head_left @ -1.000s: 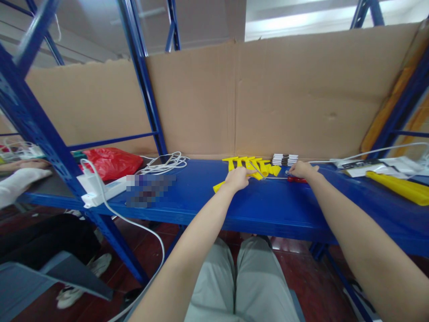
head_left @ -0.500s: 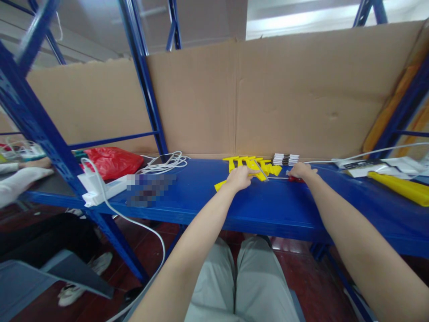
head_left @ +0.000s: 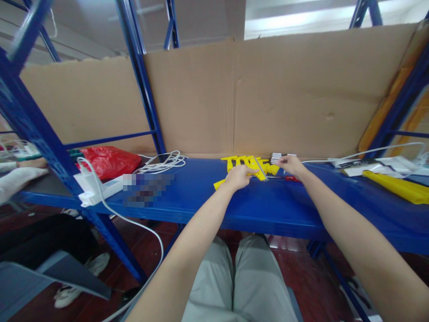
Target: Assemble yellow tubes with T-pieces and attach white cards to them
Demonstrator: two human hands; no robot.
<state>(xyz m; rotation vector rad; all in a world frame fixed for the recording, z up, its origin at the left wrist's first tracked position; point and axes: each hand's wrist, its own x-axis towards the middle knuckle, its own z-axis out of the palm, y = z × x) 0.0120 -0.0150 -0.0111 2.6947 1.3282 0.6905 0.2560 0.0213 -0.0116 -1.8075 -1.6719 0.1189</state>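
Observation:
My left hand (head_left: 238, 177) is closed around the handle of a yellow T-shaped scraper (head_left: 219, 184), its head with a pale strip pointing right. Behind it lie several similar yellow T-shaped pieces (head_left: 231, 163) with dark parts. My right hand (head_left: 292, 164) hovers over the shelf, thumb and fingertips pinched together; anything between them is too small to make out. Just below it rests a screwdriver with a red handle (head_left: 292, 178), its thin shaft reaching left toward the scraper head. A stack of white strips with dark bands (head_left: 276, 156) stands partly hidden behind my right fingertips.
On the blue shelf (head_left: 201, 197), a red plastic bag (head_left: 109, 162), coiled white cable (head_left: 169, 162) and white power strip (head_left: 107, 190) lie left. White packaging (head_left: 378, 165) and a yellow wrapped item (head_left: 395, 187) lie right. Cardboard (head_left: 284, 94) stands behind. Another person's sleeve (head_left: 22, 181) shows far left.
My right hand has left the screwdriver handle and moved up and left to the white stack, with fingertips pinched. My left hand keeps its hold on the scraper.

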